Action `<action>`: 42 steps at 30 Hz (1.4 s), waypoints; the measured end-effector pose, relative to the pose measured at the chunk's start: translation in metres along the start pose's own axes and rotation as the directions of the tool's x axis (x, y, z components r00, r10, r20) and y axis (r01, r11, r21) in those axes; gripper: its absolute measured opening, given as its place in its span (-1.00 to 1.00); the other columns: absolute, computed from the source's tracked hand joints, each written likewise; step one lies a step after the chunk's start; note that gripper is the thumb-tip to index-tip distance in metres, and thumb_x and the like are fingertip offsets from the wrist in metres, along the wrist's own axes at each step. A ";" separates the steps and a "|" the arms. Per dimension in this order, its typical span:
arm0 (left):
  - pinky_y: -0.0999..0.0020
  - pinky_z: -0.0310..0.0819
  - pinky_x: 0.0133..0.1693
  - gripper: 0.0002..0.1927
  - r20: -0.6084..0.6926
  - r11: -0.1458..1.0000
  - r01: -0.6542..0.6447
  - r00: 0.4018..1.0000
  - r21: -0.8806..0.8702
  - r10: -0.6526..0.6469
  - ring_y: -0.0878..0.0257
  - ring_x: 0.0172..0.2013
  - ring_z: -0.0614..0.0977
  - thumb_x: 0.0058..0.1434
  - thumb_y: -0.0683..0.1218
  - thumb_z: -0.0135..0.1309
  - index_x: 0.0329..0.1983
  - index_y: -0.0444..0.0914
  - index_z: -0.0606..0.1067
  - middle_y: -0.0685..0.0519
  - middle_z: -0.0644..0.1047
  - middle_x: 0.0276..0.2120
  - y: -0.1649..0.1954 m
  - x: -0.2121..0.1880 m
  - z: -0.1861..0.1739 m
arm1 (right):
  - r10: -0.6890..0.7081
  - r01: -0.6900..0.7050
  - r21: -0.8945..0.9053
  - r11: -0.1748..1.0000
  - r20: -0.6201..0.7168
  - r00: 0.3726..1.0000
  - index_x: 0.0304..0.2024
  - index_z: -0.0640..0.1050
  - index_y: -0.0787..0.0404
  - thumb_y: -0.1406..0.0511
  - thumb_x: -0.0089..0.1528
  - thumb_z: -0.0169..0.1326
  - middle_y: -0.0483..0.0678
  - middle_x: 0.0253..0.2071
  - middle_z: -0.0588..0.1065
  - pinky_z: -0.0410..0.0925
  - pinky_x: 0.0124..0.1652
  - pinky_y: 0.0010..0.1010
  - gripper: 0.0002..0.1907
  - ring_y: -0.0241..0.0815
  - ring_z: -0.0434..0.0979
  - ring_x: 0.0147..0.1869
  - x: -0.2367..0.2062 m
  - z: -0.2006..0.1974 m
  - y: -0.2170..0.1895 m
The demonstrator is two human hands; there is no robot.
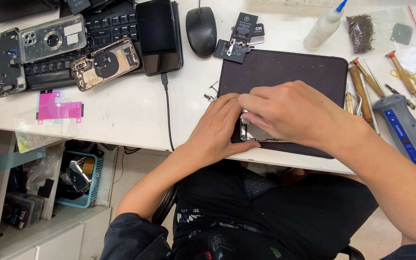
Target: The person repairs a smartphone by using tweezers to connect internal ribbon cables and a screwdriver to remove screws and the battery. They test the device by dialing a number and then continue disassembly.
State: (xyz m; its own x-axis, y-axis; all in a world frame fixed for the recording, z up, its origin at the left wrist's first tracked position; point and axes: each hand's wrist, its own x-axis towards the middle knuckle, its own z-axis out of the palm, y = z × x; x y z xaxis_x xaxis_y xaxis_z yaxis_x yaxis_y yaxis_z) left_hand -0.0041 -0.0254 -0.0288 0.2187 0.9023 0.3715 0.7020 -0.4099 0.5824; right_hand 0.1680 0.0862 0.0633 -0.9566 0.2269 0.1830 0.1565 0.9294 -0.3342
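I see the opened phone frame lying on the dark work mat near the surface's front edge, mostly hidden under both hands; my left hand lies flat at its 9 o'clock, fingers spread and pressing it; my right hand covers it from 3 o'clock, its grip hidden, so I cannot tell; screwdrivers lie at 3 o'clock; a mouse at 11 o'clock.

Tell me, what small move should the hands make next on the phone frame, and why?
Probably lift the right hand slightly while the left hand steadies the phone frame. Both hands cover the frame on the dark work mat, so the part under the fingers cannot be seen.
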 end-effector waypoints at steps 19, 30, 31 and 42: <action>0.17 0.40 0.17 -0.31 -0.112 0.997 -0.036 0.993 -0.070 0.029 -0.03 0.09 0.51 0.05 0.18 0.37 0.08 -0.29 0.39 -0.12 0.50 -0.04 -0.016 0.012 0.021 | 0.024 -0.024 0.007 1.000 0.021 0.999 -0.21 0.54 0.15 0.26 0.12 0.12 -0.10 -0.29 0.57 0.45 -0.38 -0.23 -0.80 0.02 0.60 -0.28 0.001 0.035 0.036; 0.03 0.26 0.32 -0.15 -0.032 0.999 0.012 0.999 -0.034 -0.013 -0.16 0.32 0.37 0.04 0.14 0.43 0.21 -0.42 0.31 -0.25 0.42 0.20 -0.004 -0.002 0.006 | 0.050 -0.049 -0.013 0.999 0.064 0.997 -0.18 0.50 0.36 0.37 0.13 0.13 0.08 -0.22 0.49 0.46 -0.22 -0.20 -0.77 0.04 0.55 -0.13 0.001 0.006 -0.011; 0.03 0.26 0.33 -0.14 -0.021 0.999 0.025 0.999 -0.031 -0.025 -0.16 0.32 0.37 0.04 0.14 0.43 0.21 -0.43 0.31 -0.26 0.41 0.22 -0.003 -0.001 0.005 | 0.068 -0.067 -0.015 0.998 0.054 0.996 -0.20 0.50 0.38 0.32 0.13 0.19 0.11 -0.22 0.48 0.45 -0.22 -0.19 -0.73 0.07 0.53 -0.14 0.001 0.003 -0.015; 0.02 0.29 0.27 -0.06 0.014 0.998 0.048 0.999 -0.036 -0.047 -0.16 0.25 0.39 0.03 0.13 0.43 0.28 -0.48 0.26 -0.27 0.40 0.19 0.000 0.001 0.001 | 0.089 -0.085 -0.063 0.994 0.064 0.994 0.02 0.51 0.36 0.41 0.08 0.16 0.05 -0.19 0.52 0.46 -0.17 -0.19 -0.58 0.03 0.54 -0.07 0.002 -0.008 -0.015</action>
State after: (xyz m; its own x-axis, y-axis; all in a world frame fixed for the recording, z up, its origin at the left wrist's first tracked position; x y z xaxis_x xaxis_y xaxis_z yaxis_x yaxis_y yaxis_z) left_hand -0.0030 -0.0241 -0.0293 0.1943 0.9225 0.3336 0.6868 -0.3708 0.6251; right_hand 0.1658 0.0748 0.0759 -0.9527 0.2894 0.0931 0.2522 0.9233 -0.2899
